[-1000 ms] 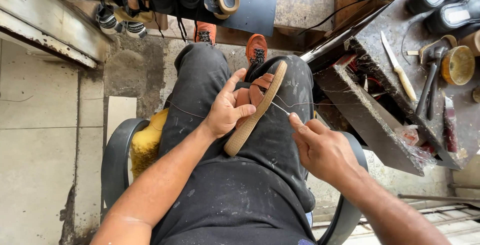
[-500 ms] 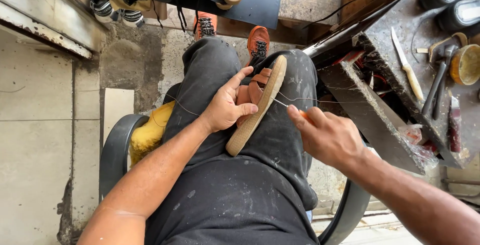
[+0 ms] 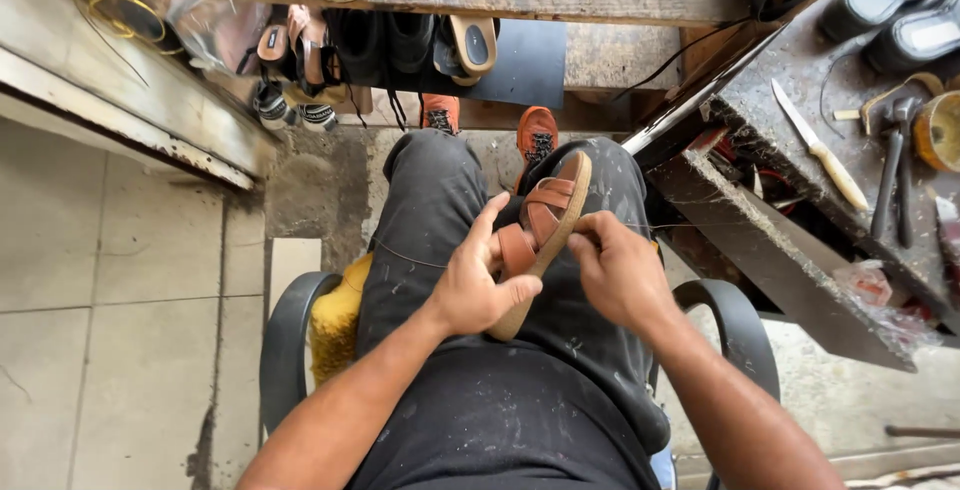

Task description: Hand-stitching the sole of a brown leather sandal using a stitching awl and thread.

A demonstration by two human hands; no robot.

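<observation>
Left hand (image 3: 470, 295) clamped round tan strappy sandal (image 3: 540, 235), sole edge-up over lap, thumb across straps. Right hand (image 3: 620, 275) just right of sandal, fingertips pinched at sole edge, apparently on thread (image 3: 410, 257); needle not visible. Thin thread runs left from sandal across thigh, another strand off to right. Judgement: stitching sole seam. Keep sandal braced, pull thread straight along seam, steady tension, no slack loops. Knife (image 3: 822, 150) on bench (image 3: 780, 90), well right of right hand.
</observation>
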